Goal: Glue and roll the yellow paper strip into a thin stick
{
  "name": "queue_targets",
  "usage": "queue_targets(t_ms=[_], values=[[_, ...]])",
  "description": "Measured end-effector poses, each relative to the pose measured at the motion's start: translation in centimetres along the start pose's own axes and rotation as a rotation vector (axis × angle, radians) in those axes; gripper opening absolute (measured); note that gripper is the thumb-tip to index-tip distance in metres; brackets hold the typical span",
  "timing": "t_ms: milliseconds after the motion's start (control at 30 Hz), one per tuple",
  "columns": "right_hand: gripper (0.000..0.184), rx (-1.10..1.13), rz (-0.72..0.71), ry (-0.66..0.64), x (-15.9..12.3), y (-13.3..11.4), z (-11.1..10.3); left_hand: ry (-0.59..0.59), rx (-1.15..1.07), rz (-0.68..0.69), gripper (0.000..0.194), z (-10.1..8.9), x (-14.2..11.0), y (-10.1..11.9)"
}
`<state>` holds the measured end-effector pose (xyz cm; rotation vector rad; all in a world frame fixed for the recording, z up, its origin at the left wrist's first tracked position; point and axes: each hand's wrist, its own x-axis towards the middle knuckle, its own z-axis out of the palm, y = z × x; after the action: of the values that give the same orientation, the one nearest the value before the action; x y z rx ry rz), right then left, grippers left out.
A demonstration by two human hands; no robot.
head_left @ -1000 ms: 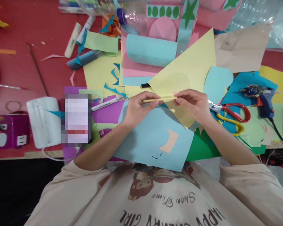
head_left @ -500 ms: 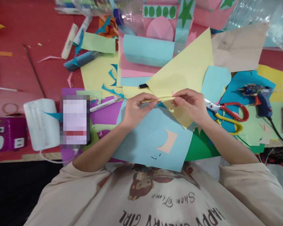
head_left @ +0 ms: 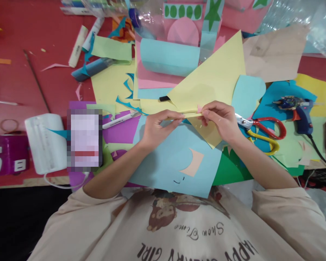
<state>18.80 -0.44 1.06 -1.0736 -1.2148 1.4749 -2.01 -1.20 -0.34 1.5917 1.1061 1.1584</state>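
Note:
Between both hands a narrow strip of pale yellow paper (head_left: 192, 115) is stretched level. My left hand (head_left: 160, 127) pinches its left end between thumb and fingers. At the other end, my right hand (head_left: 222, 119) has thumb and fingertips closed on it, and a small pink scrap (head_left: 199, 108) shows by those fingertips. Behind the strip lies a large yellow paper sheet (head_left: 214, 69), one corner pointing away from me. Below the hands is a light blue sheet (head_left: 163, 159) with a small peach paper offcut (head_left: 195, 164) on it.
Scissors (head_left: 270, 128) with red and yellow handles lie right of my right hand, and a glue gun (head_left: 302, 112) beyond them. A phone (head_left: 84, 137) and a white power bank (head_left: 46, 143) are at left. A light blue paper roll (head_left: 170, 57) lies ahead.
My right hand has shifted slightly right along the yellow strip, so more of the strip shows between the hands. The whole view has drifted a little.

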Motion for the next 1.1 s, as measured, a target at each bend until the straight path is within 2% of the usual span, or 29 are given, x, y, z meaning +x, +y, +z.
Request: queue_targets(t_ms=[267,767,967,1100], values=[[0.025,-0.036,-0.004,0.048,0.17,-0.11,-0.22,-0.004,0.035,-0.023,0.015,-0.09,0.07,0.00],[0.033,-0.271,-0.069,-0.033,-0.38,-0.35,0.14,0.020,0.008,-0.036,0.012,0.08,0.01,0.44],[0.034,-0.228,-0.055,-0.044,-0.35,-0.32,0.20,0.006,0.031,-0.059,0.015,-0.04,-0.05,0.11],[0.037,-0.129,-0.047,0.033,-0.31,-0.45,0.22,0.015,0.023,-0.042,0.015,-0.09,0.01,0.15]])
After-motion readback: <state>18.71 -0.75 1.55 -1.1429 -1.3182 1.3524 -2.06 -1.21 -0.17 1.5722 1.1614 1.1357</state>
